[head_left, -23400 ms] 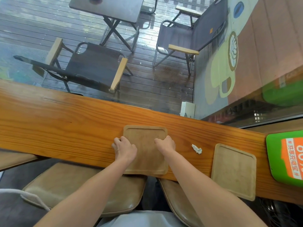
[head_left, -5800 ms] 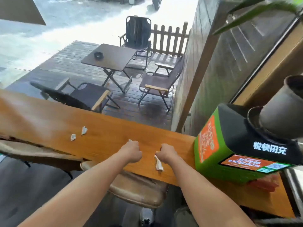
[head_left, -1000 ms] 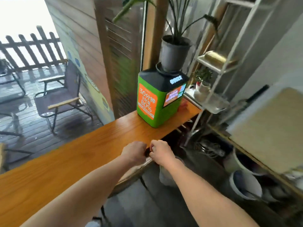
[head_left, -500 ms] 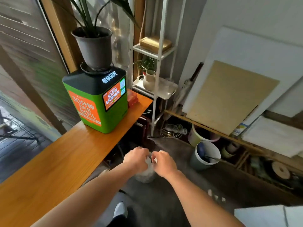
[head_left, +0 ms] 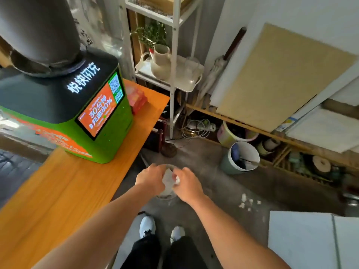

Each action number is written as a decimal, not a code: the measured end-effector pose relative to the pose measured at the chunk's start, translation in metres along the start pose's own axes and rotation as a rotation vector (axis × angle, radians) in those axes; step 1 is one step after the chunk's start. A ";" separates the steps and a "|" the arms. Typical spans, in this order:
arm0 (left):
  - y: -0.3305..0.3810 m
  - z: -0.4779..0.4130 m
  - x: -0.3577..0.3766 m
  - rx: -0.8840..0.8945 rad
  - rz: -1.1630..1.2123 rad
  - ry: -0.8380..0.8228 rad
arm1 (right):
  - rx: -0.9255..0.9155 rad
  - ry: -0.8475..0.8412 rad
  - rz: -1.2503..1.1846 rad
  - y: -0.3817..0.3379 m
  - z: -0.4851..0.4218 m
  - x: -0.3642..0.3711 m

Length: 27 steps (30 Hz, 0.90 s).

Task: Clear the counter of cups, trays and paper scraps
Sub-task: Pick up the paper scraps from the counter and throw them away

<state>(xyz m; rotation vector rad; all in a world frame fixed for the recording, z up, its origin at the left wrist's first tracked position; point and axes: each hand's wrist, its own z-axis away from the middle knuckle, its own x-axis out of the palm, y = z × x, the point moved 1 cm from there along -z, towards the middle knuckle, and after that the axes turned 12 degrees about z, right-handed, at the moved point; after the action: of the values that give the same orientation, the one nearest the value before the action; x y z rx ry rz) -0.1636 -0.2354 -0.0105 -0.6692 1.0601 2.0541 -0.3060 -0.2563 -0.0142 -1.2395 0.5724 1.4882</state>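
Table (head_left: 64, 193): one, orange wood, running along the left; the visible stretch carries no cups, trays or scraps.
Charging kiosk (head_left: 77, 117): one, green and black, on the table's far end, a dark pot on top, a red box just beside it.
Bin (head_left: 168, 194): one pale container on the floor, mostly hidden under both hands; only its rim and lower edge show.
Buckets (head_left: 242, 158): two open ones well apart to the right; more tubs behind, blurred, not counted.
Left hand (head_left: 150, 179): one, fingers curled narrow over the bin; cannot tell whether it holds anything.
Right hand (head_left: 185, 186): one, pinched on a white paper scrap (head_left: 176, 179) above the bin mouth.
Floor crumbs (head_left: 248, 201): about five white bits, right of the bin.
Risk, miss: the scrap is light; released off-centre, it would likely drift past the rim onto the floor.
Risk, tip: the bin looks light; a knock from the shoes (head_left: 147, 226) close beneath could upset it.
Risk, cling: paper may stick to the fingers.
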 end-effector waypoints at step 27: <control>-0.137 -0.266 0.240 -0.186 -0.005 -0.108 | 0.146 -0.284 -0.308 0.115 -0.192 0.312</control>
<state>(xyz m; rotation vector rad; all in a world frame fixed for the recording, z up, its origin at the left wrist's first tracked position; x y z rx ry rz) -0.1704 -0.3183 -0.3851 -0.6438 0.8130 2.1767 -0.3025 -0.3276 -0.3915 -0.9347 0.2799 1.3064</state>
